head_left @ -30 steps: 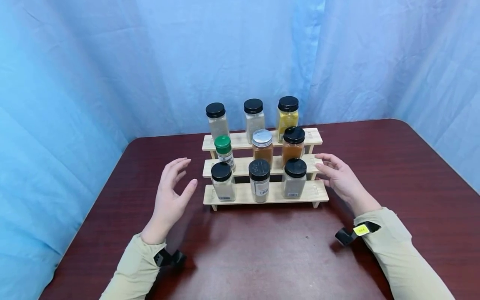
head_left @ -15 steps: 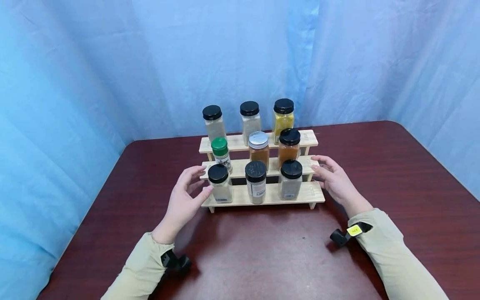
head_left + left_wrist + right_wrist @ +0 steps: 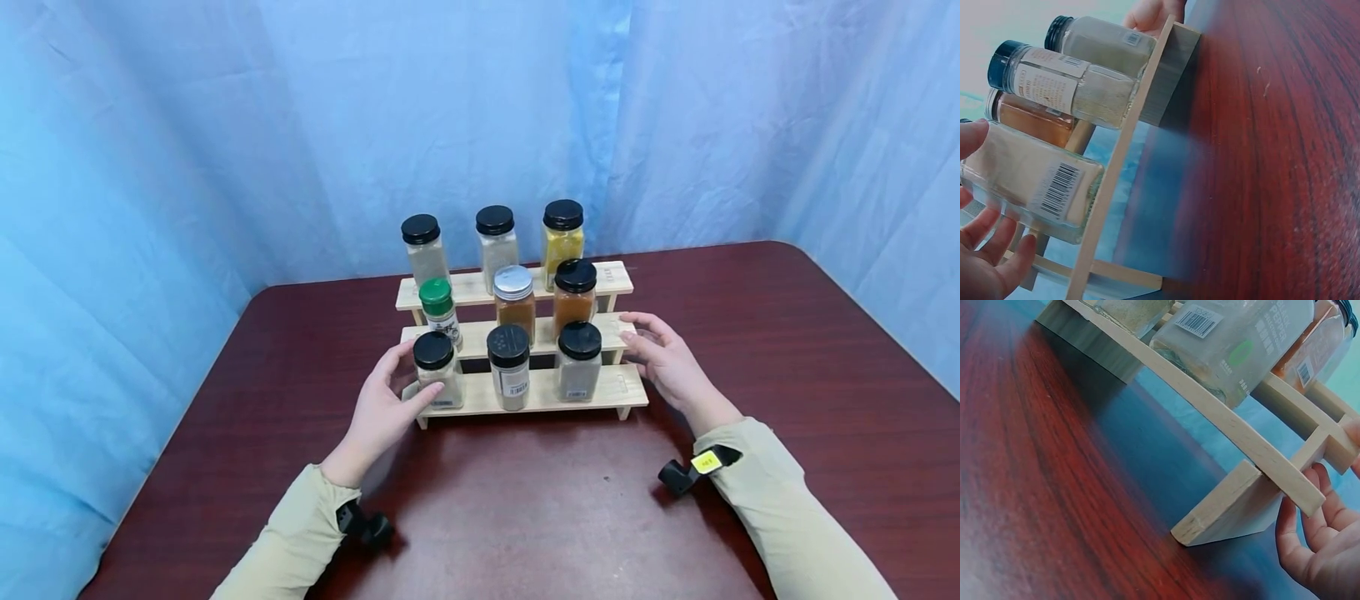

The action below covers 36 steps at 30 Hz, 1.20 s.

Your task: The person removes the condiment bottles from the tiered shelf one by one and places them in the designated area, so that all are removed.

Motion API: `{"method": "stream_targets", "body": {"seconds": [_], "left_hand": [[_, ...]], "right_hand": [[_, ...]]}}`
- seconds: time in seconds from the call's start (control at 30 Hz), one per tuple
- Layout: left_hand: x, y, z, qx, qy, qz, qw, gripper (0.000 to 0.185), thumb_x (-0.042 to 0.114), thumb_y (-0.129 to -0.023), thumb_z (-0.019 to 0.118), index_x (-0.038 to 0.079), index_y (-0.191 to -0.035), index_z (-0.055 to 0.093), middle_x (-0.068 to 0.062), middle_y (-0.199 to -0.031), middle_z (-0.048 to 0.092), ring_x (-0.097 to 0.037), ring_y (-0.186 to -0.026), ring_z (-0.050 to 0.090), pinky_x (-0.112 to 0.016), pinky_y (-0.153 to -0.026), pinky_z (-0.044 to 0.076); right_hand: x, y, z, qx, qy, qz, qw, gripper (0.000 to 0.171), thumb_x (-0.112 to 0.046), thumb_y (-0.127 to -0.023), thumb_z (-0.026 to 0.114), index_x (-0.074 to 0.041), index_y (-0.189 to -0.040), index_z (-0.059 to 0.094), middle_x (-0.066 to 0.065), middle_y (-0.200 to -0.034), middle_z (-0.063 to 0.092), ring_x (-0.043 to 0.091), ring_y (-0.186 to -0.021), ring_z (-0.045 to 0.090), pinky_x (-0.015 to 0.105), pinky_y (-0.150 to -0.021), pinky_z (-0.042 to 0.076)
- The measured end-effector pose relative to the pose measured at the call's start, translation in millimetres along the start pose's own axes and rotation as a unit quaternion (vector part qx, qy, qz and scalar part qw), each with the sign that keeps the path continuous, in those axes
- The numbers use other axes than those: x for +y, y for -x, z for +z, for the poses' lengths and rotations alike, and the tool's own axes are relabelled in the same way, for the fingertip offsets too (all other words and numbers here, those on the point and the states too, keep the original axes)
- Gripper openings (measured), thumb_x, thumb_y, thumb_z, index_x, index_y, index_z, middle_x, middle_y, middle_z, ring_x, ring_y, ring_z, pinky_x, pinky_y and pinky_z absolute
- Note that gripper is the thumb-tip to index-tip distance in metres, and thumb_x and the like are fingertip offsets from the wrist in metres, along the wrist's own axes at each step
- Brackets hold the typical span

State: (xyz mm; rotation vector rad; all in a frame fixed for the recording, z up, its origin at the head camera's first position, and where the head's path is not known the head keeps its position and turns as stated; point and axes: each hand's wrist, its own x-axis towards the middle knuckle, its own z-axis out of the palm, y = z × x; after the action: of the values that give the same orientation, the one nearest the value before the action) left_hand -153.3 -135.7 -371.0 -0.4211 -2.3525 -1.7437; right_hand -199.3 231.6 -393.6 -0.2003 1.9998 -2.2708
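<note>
Both hands have come in closer, so the left hand (image 3: 382, 408) now curls round the near-left black-lidded glass jar (image 3: 437, 371) on the pale wooden step rack (image 3: 600, 390), while the right hand (image 3: 667, 360), fingers loose, steadies its right end.

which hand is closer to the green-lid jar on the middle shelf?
Left. The left hand is at the rack's left end, around the front-left jar just below the green-lid jar. The right hand is at the rack's far right end, beyond two other jars.
</note>
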Motion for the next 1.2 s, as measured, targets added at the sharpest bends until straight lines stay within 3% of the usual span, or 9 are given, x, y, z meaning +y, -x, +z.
{"method": "stream_targets", "body": {"seconds": [0.27,0.8,1.03,1.2], "left_hand": [[-6.8,-1.6,2.6,-0.002,0.006,-0.015,0.9999,0.064,-0.004,-0.077,0.074,0.003,-0.134,0.046,-0.016,-0.121,0.057,-0.011,-0.104,0.057,-0.037,-0.095,0.049],[-13.6,-3.0,4.7,-0.008,0.021,-0.015,0.9996,0.060,-0.005,-0.076,0.074,0.001,-0.130,0.049,-0.017,-0.115,0.059,-0.007,-0.096,0.057,-0.026,-0.085,0.052],[-12.7,-4.5,2.8,-0.021,0.018,-0.016,0.9995,0.061,-0.004,-0.077,0.074,0.004,-0.131,0.049,-0.017,-0.114,0.059,-0.007,-0.097,0.057,-0.030,-0.087,0.054],[-13.6,-3.1,2.0,-0.021,0.029,-0.009,0.9993,0.061,-0.008,-0.075,0.073,0.001,-0.131,0.049,-0.019,-0.111,0.059,-0.005,-0.095,0.057,-0.025,-0.084,0.053]], "right_hand": [[-0.5,0.4,1.6,0.002,0.004,-0.002,1.000,0.018,-0.018,-0.098,0.052,-0.027,-0.113,0.051,-0.013,-0.101,0.061,0.003,-0.085,0.063,0.021,-0.073,0.053],[2.4,-2.4,-2.0,0.000,0.005,-0.003,1.000,0.018,-0.018,-0.098,0.051,-0.028,-0.113,0.051,-0.013,-0.100,0.061,0.003,-0.084,0.062,0.020,-0.073,0.053],[2.6,-0.6,-1.6,0.003,0.004,-0.004,1.000,0.018,-0.018,-0.098,0.051,-0.028,-0.113,0.050,-0.014,-0.101,0.061,0.003,-0.084,0.063,0.020,-0.072,0.053],[2.3,0.7,-1.7,0.002,-0.014,-0.001,1.000,0.018,-0.016,-0.098,0.051,-0.027,-0.113,0.051,-0.014,-0.101,0.062,0.003,-0.085,0.063,0.020,-0.072,0.053]]}}
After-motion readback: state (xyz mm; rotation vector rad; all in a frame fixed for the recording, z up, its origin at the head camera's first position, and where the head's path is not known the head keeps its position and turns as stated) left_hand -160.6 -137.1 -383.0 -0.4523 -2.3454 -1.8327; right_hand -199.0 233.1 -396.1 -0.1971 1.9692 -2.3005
